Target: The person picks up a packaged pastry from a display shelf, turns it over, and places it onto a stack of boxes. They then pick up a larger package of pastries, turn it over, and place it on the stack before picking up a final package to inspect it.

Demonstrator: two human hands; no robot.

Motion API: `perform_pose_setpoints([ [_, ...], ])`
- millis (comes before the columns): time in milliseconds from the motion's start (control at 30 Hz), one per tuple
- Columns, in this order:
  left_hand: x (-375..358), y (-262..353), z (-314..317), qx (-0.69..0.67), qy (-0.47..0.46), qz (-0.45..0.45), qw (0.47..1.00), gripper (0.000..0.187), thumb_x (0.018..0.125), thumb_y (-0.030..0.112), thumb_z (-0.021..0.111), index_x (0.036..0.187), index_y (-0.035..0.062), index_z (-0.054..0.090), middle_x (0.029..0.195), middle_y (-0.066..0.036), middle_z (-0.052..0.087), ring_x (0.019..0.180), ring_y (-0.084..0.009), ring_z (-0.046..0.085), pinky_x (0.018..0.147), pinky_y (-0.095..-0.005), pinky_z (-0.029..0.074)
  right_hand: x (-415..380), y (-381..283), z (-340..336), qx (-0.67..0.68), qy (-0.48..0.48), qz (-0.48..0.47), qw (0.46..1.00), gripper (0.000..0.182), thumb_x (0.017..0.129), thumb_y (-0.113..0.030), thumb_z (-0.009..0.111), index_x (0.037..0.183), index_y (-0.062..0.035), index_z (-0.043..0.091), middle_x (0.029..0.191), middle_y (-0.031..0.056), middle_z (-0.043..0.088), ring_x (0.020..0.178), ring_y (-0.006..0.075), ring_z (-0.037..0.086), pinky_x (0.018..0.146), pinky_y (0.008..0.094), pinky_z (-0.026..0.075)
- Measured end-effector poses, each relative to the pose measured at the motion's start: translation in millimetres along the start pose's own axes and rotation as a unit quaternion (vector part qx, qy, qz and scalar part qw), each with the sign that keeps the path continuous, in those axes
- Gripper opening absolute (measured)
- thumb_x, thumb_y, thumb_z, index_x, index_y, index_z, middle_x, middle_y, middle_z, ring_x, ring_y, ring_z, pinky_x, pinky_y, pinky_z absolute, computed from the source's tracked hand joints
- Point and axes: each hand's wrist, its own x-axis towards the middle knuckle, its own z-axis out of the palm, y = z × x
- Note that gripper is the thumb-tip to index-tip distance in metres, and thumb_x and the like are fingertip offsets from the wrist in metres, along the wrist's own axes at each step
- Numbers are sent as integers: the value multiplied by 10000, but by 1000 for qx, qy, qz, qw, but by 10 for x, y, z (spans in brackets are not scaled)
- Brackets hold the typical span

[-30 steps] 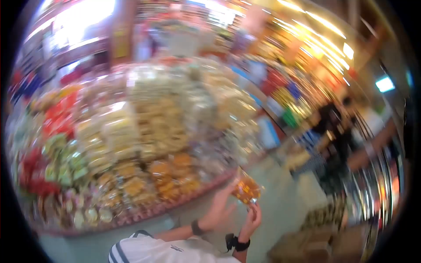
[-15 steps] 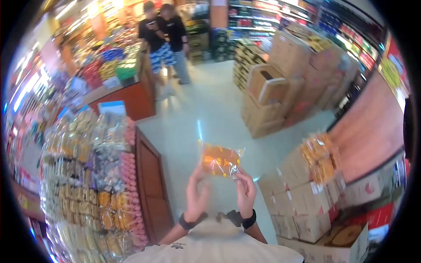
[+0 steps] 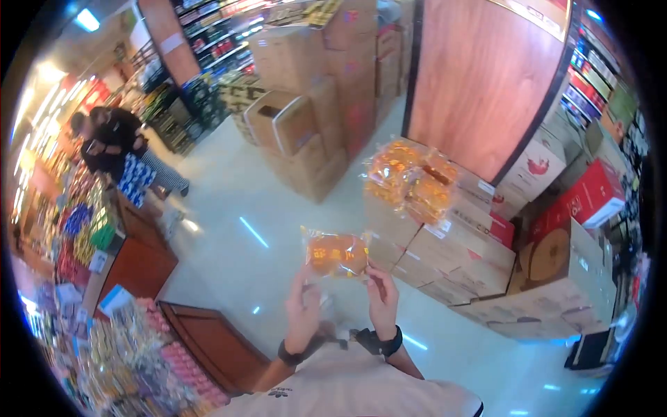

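A packaged bread point(image 3: 336, 254), orange-brown in a clear wrapper with yellow print, is held up in front of my chest. My left hand point(image 3: 302, 309) grips its lower left corner between thumb and fingers. The lower right corner is pinched by my right hand point(image 3: 381, 295). Both wrists wear dark bands. To the right, similar wrapped breads point(image 3: 411, 182) lie in a pile on top of stacked cardboard boxes point(image 3: 445, 257), apart from my hands.
A tall carton stack point(image 3: 299, 118) rises ahead. At lower left stands a wooden display counter point(image 3: 212, 340) loaded with packaged goods. Two people point(image 3: 121, 149) stand at far left beside another counter point(image 3: 142, 257). An open box point(image 3: 556, 278) sits at right.
My view has turned right, so the bread pile and boxes now sit nearer the middle, and the counters and people have shifted left. Both hands keep hold of the packaged bread.
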Motion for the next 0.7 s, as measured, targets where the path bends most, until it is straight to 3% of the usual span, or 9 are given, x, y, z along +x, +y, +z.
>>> perform_pose_setpoints([
  [233, 902, -236, 369, -53, -122, 11, 991, 444, 948, 16, 522, 1384, -20, 450, 1419, -109, 478, 1198, -148, 499, 948, -279, 423, 546, 110, -158, -69, 96, 24, 993, 242, 950, -33, 507, 1182, 0, 569, 1282, 94, 564, 1091, 140, 542, 934, 274, 428],
  [333, 1430, -230, 525, -44, -148, 62, 986, 435, 932, 39, 541, 1359, -13, 477, 1356, -167, 530, 1182, -213, 538, 933, -331, 464, 935, 40, -124, -104, 134, -1, 986, 241, 946, -47, 530, 1180, -18, 578, 1301, 145, 567, 1154, 193, 548, 954, 318, 439],
  [433, 1929, -279, 601, -40, -189, 83, 978, 418, 931, 48, 560, 1338, -19, 492, 1352, -167, 535, 1176, -213, 544, 931, -333, 466, 1314, -26, -128, -143, 116, -42, 982, 265, 948, -53, 532, 1208, -20, 568, 1306, 136, 560, 1145, 193, 558, 938, 308, 445],
  [533, 2335, -350, 699, -60, -230, 66, 969, 410, 945, 58, 549, 1347, -3, 500, 1353, -147, 552, 1186, -186, 544, 917, -312, 461, 1588, 56, -172, -181, 129, 6, 975, 282, 949, -57, 531, 1227, -21, 562, 1310, 121, 554, 1133, 191, 568, 920, 301, 454],
  [633, 2620, -341, 838, -45, -253, 23, 966, 394, 944, 82, 563, 1324, -12, 521, 1328, -144, 571, 1153, -183, 564, 912, -308, 465, 1766, 78, -141, -211, 155, -6, 965, 320, 942, -65, 543, 1260, -29, 549, 1276, 103, 564, 1091, 183, 575, 897, 300, 469],
  [700, 2801, -384, 960, -62, -266, 51, 961, 386, 943, 95, 568, 1312, -15, 532, 1310, -143, 584, 1128, -178, 576, 902, -306, 469, 1918, 106, -170, -215, 161, -5, 963, 341, 935, -67, 553, 1274, -33, 541, 1266, 99, 566, 1077, 182, 576, 889, 301, 475],
])
